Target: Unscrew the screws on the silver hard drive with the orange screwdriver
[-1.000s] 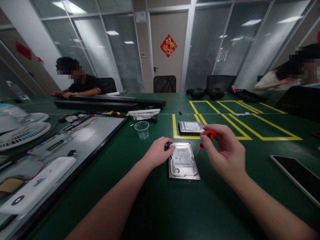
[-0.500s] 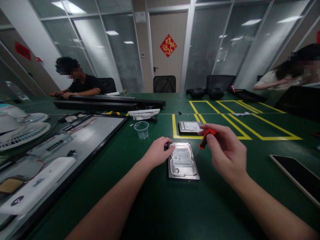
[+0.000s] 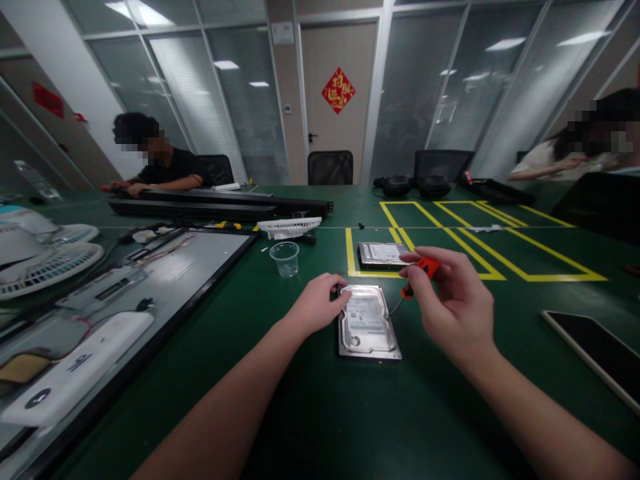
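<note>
Since half a second ago, our right thumb has moved up the screwdriver (image 3: 407, 291) toward the fingertips, and the handle now shows at a different slant between them; our left hand (image 3: 317, 303) has stayed where it was. From the head camera, we see the right hand (image 3: 457, 300) pinching the red-and-black handle between thumb and bent forefinger, the remaining fingers curled loosely behind. Below those fingertips the shaft slants down to the near-right edge of a hard disk drive (image 3: 369, 327), where its tip appears to touch. That drive lies flat, label up, on the green table (image 3: 400, 413), between our two hands. Our left fingers are bent around its far left corner, the thumb apart from them and resting on the metal cover; we cannot see their hidden tips.

Just beyond the right fingertips lies a second hard disk drive (image 3: 383, 253), inside a rectangle of yellow tape (image 3: 350, 257). Near the left fingers, past the knuckles, stands a clear plastic cup (image 3: 286, 260), with a white fan head (image 3: 289, 228) farther beyond it. Well to the right of the right fingers we have a smartphone (image 3: 593, 353), screen dark.
</note>
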### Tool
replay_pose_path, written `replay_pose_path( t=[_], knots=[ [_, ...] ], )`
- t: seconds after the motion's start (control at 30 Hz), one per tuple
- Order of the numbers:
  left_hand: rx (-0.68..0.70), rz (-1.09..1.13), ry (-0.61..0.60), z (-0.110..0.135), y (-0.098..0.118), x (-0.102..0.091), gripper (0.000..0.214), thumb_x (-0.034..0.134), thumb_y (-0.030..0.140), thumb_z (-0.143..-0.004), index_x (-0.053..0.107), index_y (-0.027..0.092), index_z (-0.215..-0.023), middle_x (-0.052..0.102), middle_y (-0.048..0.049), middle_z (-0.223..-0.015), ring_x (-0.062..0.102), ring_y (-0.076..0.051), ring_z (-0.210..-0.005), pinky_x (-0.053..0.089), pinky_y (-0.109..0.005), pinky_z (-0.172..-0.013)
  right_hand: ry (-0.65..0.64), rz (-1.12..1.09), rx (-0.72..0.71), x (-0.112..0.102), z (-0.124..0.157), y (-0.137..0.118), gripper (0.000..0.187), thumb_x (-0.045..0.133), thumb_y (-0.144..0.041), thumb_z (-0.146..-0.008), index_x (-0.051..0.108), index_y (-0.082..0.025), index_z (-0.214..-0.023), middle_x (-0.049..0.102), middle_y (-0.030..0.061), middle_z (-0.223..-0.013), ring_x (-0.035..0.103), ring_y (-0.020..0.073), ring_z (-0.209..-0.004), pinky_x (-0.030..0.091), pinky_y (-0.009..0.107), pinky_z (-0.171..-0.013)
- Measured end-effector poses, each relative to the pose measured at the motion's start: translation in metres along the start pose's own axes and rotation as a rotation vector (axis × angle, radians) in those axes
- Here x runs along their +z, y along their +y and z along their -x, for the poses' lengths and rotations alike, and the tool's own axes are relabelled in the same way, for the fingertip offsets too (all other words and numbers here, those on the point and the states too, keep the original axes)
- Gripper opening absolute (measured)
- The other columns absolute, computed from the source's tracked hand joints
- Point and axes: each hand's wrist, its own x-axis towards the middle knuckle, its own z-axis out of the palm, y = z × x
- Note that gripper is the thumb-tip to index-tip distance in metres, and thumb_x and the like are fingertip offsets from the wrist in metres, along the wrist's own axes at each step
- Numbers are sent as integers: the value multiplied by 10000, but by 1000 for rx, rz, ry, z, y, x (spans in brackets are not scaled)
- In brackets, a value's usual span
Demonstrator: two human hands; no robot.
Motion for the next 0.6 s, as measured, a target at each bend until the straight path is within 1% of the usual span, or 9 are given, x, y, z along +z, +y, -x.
replay_pose_path(
  t=[0.07,0.13,0.23,0.3,0.43,0.6],
  knots=[
    [1,-4,1,0,0,0,263,618,364,-971,740,192,-1127,717,-90,-1092,668,-228,-972,547,-361,-863,5,-41,18,0,1,-1,381,680,-216,-945,594,-292,-1308,736,71,-1193,740,225,-1018,610,465,-938],
    [7,-6,4,0,-1,0,262,617,364,-971,742,190,-1121,716,-89,-1087,668,-226,-967,546,-360,-861,8,-54,28,0,1,-2,364,677,-223,-947,594,-289,-1296,735,72,-1187,741,225,-1008,611,456,-919],
    [9,-8,3,0,-1,0,273,617,374,-973,741,185,-1126,714,-89,-1083,667,-225,-964,544,-359,-863,4,0,10,-1,0,-3,282,674,-220,-946,646,-277,-1221,728,68,-1153,731,226,-991,602,441,-887],
    [4,-4,-2,0,-1,0,283,615,381,-975,739,184,-1136,712,-91,-1087,665,-225,-963,544,-360,-863,1,53,-24,-3,-1,-4,263,678,-214,-939,673,-275,-1194,720,65,-1130,716,225,-979,591,429,-861],
    [7,4,-1,-1,-2,1,283,617,378,-974,738,181,-1138,710,-91,-1086,661,-224,-960,544,-364,-866,-12,86,-68,-5,-2,-3,288,676,-212,-935,684,-287,-1213,710,62,-1113,692,231,-985,585,427,-842],
    [-6,-1,-3,0,-1,0,280,617,383,-972,741,191,-1133,709,-85,-1089,661,-224,-966,545,-360,-865,-8,41,-38,-3,0,-2,320,650,-217,-958,675,-296,-1266,716,65,-1138,711,234,-999,590,448,-879]
  ],
)
